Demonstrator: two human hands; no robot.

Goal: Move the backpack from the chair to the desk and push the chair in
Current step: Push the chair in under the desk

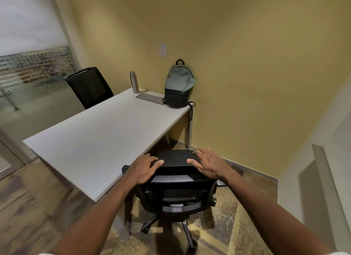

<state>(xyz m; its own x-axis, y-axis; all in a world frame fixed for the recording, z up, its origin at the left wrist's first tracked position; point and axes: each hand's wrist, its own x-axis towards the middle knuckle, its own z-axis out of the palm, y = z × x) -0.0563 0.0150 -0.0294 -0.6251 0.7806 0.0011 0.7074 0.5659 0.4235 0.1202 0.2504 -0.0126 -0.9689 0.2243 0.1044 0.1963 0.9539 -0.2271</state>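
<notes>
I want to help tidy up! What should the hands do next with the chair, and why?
Probably push the chair forward under the desk. The backpack already stands on the desk, and the left hand and right hand rest on the chair's backrest.

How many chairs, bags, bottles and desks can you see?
Chairs: 2, the near chair under both hands and the far chair behind the desk
Backpack: 1
Bottle: 1
Desk: 1
Total: 5
</notes>
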